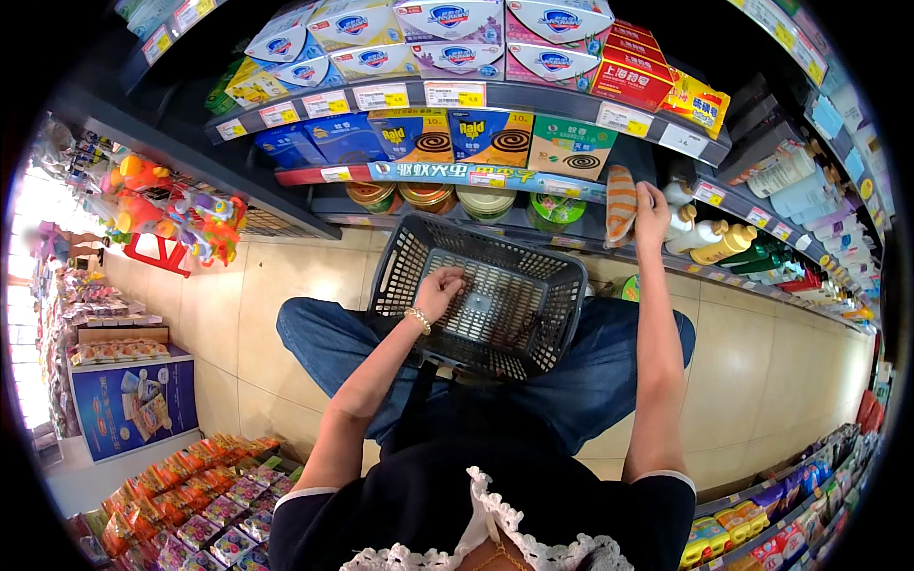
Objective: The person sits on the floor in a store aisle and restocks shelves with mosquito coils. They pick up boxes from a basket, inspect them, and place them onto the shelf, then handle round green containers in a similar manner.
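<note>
My right hand (651, 214) pinches the edge of an orange-and-grey striped, elongated item (621, 205), perhaps a scrubbing pad, upright in front of the lower shelves. What it is exactly cannot be made out. Between my knees stands a dark grey plastic shopping basket (493, 303) with perforated walls and a slatted floor. Over its left side hovers my left hand (439, 291), fingers loosely bent, with nothing seen in it. Nearest the striped item is a green mosquito coil box (571, 146) on the shelf.
Boxed Safeguard soap (450, 21) fills the upper shelf, with Raid coil boxes (489, 137) below. Round tins (485, 201) stand lower down. Bottles (721, 243) line the right shelf. Toys (171, 203) hang at left; snack packets (193, 492) lie behind left.
</note>
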`<state>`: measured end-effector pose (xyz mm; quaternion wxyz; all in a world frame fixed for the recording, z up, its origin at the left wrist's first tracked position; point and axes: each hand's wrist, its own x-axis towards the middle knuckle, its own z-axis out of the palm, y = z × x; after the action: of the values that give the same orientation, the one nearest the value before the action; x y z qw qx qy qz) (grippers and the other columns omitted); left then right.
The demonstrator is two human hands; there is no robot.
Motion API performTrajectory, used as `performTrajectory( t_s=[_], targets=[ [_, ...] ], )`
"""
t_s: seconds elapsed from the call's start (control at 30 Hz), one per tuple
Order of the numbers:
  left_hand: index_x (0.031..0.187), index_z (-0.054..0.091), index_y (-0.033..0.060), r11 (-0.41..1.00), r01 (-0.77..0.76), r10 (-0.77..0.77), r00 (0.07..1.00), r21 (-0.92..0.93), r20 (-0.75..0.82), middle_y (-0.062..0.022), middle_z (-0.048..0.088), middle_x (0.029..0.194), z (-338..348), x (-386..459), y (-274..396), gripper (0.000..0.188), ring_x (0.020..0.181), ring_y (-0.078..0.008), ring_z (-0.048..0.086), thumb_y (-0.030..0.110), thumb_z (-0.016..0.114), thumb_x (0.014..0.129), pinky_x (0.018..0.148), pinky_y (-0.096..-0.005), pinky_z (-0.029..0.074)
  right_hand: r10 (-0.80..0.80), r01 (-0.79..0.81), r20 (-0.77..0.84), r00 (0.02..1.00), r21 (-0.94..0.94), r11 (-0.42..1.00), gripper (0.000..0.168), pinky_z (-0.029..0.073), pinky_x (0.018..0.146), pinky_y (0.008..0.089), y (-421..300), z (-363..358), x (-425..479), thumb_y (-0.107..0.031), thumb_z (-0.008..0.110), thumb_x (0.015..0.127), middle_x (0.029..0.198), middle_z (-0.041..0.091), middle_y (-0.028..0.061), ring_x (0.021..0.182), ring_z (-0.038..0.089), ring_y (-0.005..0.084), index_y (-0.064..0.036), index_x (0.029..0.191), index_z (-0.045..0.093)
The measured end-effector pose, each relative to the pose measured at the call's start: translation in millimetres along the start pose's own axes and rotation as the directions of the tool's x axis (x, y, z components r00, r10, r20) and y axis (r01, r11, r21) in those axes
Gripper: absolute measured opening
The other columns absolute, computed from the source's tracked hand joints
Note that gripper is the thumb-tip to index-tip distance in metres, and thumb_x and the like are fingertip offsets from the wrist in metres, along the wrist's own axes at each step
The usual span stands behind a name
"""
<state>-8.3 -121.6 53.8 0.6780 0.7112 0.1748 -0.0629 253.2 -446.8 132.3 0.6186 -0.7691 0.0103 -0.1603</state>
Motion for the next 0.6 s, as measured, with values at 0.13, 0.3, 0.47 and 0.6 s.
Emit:
performTrajectory(
  t_s=[0.13,0.3,0.47,0.6],
  targets=[
    [0.11,0.053,-0.0042,0.999,0.046,-0.046,0.999,-0.021,-0.021,-0.0088,0.064,0.089,-0.5,-6.0,-10.5,0.025,0.078,-0.0128,0.06,0.006,0.052,0.087,0.07,-0.0257,0.048,0.476,-0.449,0.083,0.876,0.503,0.739,0.03,0.048,0.069,0.0274,-4.9,-19.2,-38.1,-0.018,0.064,0.082,0.096,0.063,0.0086,0.084,0.061,0.0178,0.001,0.105,0.058],
    [0.11,0.053,-0.0044,0.993,0.093,-0.094,0.995,-0.077,-0.017,-0.0082,0.064,0.088,12.6,-13.9,-13.7,0.025,0.074,-0.0114,0.059,0.006,0.053,0.087,0.068,-0.0254,0.048,0.663,-0.768,0.402,0.632,0.442,0.464,0.029,0.049,0.079,0.0318,34.3,-27.8,-83.7,-0.012,0.061,0.081,0.104,0.062,0.009,0.091,0.061,0.0209,-0.003,0.108,0.056],
    [0.123,0.043,-0.0013,0.996,0.028,-0.035,0.996,0.081,0.082,-0.0109,0.058,0.103,19.4,-14.5,-32.6,0.046,0.088,-0.014,0.056,0.016,0.061,0.085,0.077,-0.0285,0.047,0.606,-0.81,0.59,0.534,0.151,0.566,0.033,0.051,0.074,0.0344,7.9,15.0,-162.6,-0.013,0.056,0.084,0.102,0.061,0.0114,0.09,0.061,0.0223,0.002,0.113,0.053],
    [0.14,0.011,0.0039,0.992,0.048,-0.06,0.993,0.119,0.1,-0.0177,0.03,0.136,38.7,-25.2,-3.9,0.094,0.116,-0.025,0.042,0.027,0.074,0.073,0.095,-0.0365,0.039,0.53,-0.534,0.731,0.429,-0.268,0.802,0.028,0.047,0.069,0.0318,23.9,44.6,-224.6,-0.016,0.056,0.083,0.091,0.062,0.0096,0.079,0.06,0.0185,0.0,0.105,0.057]
  ],
)
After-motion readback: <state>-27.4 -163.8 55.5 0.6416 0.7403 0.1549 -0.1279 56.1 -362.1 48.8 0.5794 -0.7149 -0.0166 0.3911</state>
